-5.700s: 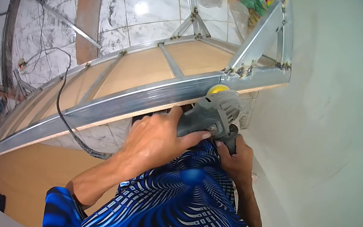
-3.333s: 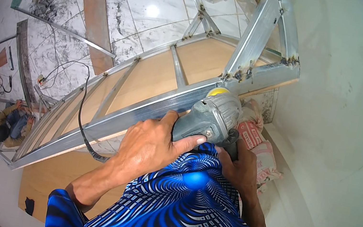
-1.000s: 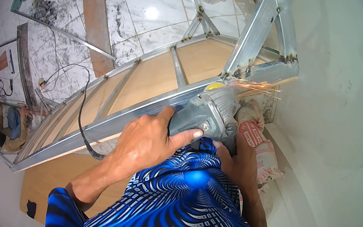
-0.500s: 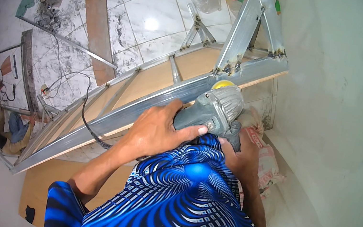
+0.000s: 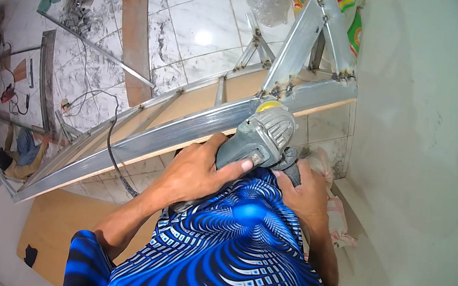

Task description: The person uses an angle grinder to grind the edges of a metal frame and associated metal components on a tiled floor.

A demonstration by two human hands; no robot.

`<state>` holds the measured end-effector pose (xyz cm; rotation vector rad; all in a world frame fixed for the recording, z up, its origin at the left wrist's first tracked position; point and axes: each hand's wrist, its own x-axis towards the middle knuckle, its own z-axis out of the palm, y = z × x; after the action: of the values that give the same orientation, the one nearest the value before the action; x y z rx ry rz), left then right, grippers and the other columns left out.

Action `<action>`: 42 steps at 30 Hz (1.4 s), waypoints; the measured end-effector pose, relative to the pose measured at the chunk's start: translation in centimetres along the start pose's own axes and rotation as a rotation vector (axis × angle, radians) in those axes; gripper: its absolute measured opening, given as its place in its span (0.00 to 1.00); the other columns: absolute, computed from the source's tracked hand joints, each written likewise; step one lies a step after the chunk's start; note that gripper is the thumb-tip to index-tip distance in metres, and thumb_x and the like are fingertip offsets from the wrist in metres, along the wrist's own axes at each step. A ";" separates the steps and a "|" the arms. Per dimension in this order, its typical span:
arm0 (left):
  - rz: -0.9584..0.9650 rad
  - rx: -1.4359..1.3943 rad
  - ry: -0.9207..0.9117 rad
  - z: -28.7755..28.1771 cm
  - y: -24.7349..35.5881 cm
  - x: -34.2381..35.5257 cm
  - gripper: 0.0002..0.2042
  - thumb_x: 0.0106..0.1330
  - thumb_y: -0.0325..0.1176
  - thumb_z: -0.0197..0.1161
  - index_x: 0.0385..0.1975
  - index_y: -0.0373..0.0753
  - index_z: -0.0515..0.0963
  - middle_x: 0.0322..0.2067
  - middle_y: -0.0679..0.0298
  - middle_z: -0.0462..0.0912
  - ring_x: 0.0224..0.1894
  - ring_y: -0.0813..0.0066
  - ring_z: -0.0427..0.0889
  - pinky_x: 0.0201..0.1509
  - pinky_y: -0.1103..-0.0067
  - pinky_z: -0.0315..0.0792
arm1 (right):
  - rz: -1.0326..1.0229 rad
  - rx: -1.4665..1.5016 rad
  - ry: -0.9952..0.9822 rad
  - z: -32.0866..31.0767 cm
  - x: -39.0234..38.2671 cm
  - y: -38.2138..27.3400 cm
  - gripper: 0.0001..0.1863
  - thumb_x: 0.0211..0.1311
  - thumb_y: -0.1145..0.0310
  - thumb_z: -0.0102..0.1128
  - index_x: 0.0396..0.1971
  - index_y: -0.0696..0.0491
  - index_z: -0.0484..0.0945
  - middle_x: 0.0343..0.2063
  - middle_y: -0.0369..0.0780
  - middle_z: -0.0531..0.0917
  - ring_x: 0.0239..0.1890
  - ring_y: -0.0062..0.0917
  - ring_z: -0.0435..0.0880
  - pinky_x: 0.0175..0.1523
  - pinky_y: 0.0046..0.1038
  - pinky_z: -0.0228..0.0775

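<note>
Left hand [image 5: 194, 167]: wrapped round grey grinder [image 5: 257, 140]
Right hand [image 5: 304, 193]: gripping its dark side handle [image 5: 287, 160]
Grinder: round yellow disc [image 5: 268, 106] at frame [image 5: 190, 121], contact unclear
Frame: shiny metal tubes, tan board [image 5: 244, 86]

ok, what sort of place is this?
Probably a tiled indoor room serving as a makeshift metalworking site: there's a large welded metal frame, an angle grinder, and a tiled floor marked with dark grime.
</note>
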<state>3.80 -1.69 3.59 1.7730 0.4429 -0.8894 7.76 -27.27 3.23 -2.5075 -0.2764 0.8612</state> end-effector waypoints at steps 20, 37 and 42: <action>0.031 0.083 -0.128 -4.2 -1.3 1.5 0.40 0.60 0.64 0.61 0.51 0.24 0.75 0.21 0.39 0.80 0.30 0.42 0.84 0.39 0.59 0.77 | -0.108 -0.132 0.156 3.2 -0.3 -2.2 0.20 0.58 0.56 0.67 0.37 0.58 0.74 0.21 0.51 0.82 0.22 0.47 0.82 0.26 0.43 0.71; -0.007 0.116 -0.175 -4.9 -2.1 2.3 0.41 0.61 0.64 0.60 0.50 0.21 0.74 0.22 0.36 0.81 0.31 0.40 0.85 0.38 0.60 0.78 | 0.010 0.009 0.103 4.8 -0.9 -2.8 0.21 0.57 0.61 0.69 0.41 0.61 0.73 0.21 0.50 0.82 0.23 0.45 0.84 0.27 0.42 0.74; -0.022 0.115 -0.177 -4.9 -1.7 2.3 0.41 0.61 0.64 0.60 0.50 0.21 0.74 0.20 0.38 0.80 0.29 0.41 0.85 0.37 0.59 0.78 | -0.058 -0.005 0.137 4.4 -0.2 -2.8 0.20 0.57 0.61 0.69 0.38 0.60 0.73 0.22 0.50 0.82 0.23 0.45 0.84 0.28 0.42 0.74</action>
<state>5.92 3.19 1.58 1.7774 0.3017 -1.0959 4.78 -23.29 1.73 -2.5355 -0.3041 0.6633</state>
